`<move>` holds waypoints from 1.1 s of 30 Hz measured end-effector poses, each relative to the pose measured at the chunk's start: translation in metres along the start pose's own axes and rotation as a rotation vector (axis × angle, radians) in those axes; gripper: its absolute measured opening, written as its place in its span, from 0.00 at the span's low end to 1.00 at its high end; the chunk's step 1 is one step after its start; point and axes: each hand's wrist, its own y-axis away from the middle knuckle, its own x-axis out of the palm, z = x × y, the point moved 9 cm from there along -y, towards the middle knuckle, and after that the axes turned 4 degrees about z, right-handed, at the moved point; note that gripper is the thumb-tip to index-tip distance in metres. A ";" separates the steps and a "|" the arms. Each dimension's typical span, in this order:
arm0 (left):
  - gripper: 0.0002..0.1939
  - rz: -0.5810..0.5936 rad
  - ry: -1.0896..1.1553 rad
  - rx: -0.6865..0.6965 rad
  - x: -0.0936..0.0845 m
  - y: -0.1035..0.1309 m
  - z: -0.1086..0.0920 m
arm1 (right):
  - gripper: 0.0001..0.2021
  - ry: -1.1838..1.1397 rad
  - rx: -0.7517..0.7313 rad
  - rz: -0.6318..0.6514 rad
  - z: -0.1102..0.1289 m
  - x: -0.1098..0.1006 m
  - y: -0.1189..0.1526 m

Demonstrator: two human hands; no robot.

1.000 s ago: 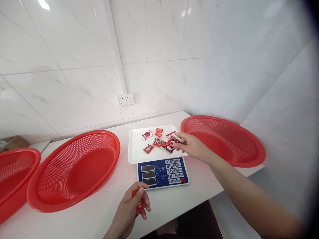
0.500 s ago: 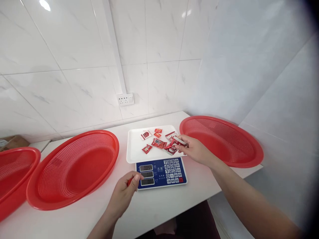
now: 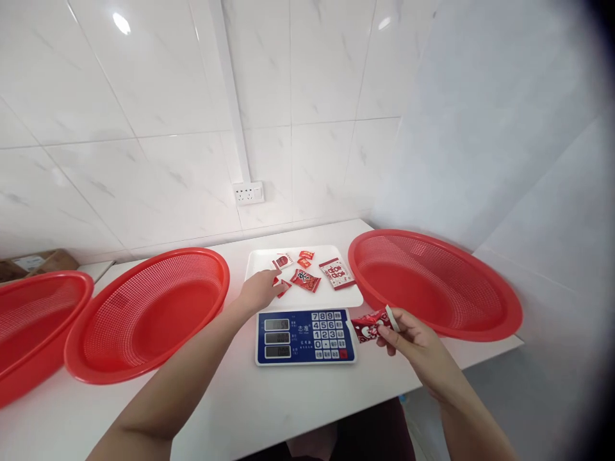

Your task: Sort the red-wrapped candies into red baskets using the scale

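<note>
The step in hand is looking like handling wrapped packets one by one at the scale (image 3: pixel 303 352). The right hand (image 3: pixel 417 349) is gripping a dark red packet (image 3: pixel 368 326) between its fingers, by the scale's right edge. The left hand (image 3: pixel 258 293) is hovering over the left of the white tray (image 3: pixel 331 299), its fingers at a small red packet (image 3: pixel 286 289); whether they are pinching it, I cannot tell. The next move is probably calling for a light left touch without pressing the tray, the right grip staying clear of the scale.
</note>
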 end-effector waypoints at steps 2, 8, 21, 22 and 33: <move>0.24 0.018 -0.038 -0.003 0.004 -0.004 -0.001 | 0.16 -0.002 0.022 -0.021 -0.006 -0.009 0.007; 0.13 0.030 -0.098 0.010 0.005 -0.005 -0.009 | 0.16 -0.039 0.039 -0.048 -0.015 -0.024 0.019; 0.16 -0.035 0.038 0.134 -0.006 -0.018 -0.073 | 0.17 -0.073 0.076 -0.042 -0.037 -0.026 0.028; 0.17 -0.034 0.037 0.148 -0.004 -0.023 -0.080 | 0.18 -0.071 0.077 -0.041 -0.036 -0.026 0.029; 0.16 -0.065 -0.096 0.060 -0.016 -0.073 -0.042 | 0.20 -0.069 0.107 -0.101 -0.039 -0.043 0.043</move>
